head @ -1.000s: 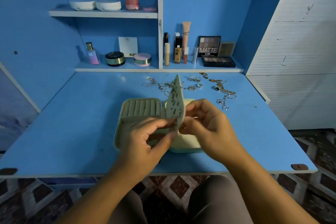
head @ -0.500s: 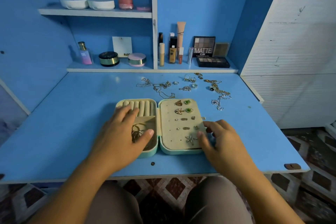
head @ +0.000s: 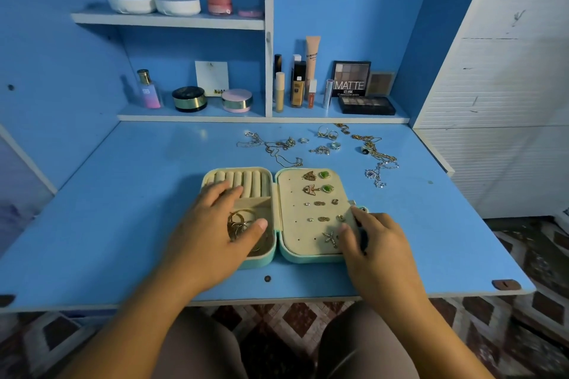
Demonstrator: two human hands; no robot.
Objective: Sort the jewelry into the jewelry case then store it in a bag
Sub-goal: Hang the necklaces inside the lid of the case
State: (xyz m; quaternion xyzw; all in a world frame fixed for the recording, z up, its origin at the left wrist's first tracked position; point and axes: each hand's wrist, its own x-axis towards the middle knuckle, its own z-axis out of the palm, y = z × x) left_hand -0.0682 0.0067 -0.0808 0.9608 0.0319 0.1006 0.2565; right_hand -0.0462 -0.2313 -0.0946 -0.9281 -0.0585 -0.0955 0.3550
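With the left hand (head: 215, 234) spread flat on the open jewelry case (head: 295, 258) beneath it and the right hand (head: 378, 243) pinching the earring panel (head: 298, 224) edge, best brace the case and lift the loose chains (head: 377, 160) beyond both hands singly, avoiding tangles.

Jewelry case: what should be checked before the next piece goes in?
1. Jewelry case open flat on the table: ok.
2. Earring panel lying flat over the right half: ok.
3. Ring rolls free: ok.
4. Left hand empty, resting on the left half: ok.
5. Right hand free of the panel's edge: cannot tell.
6. Rings and necklaces sorted: not ok, loose behind the case.
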